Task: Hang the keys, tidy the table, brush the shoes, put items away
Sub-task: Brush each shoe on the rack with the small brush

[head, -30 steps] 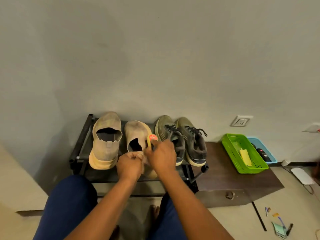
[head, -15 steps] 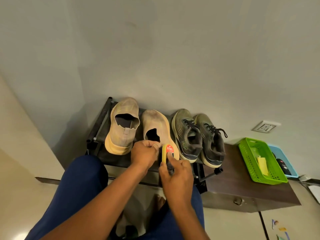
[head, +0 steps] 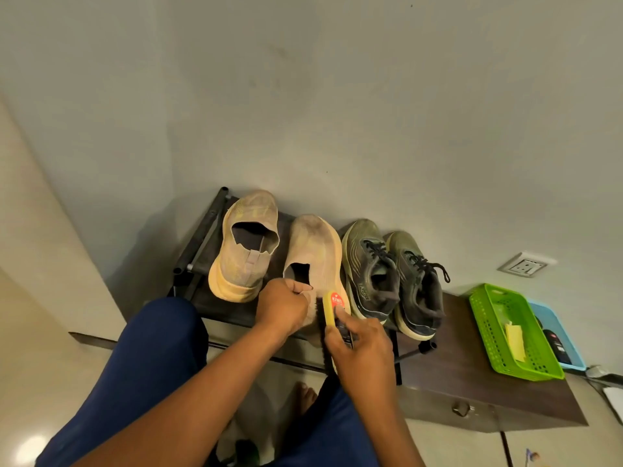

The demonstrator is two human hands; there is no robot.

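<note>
Fingers of the left hand (head: 286, 308) pinch the heel of a beige shoe (head: 317, 261); the right hand (head: 360, 348) has its fingers curled round a yellow brush (head: 332, 308) with a red label, bristles against the shoe's heel side. The shoe is grubby, grey-smudged on top, with a pale orange sole, and sits second from the left edge of the rack (head: 199, 251), toe to the wall.

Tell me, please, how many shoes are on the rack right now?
4: a beige shoe far left, a second beige shoe gripped by the left hand, then two dark green laced shoes to its right.
</note>
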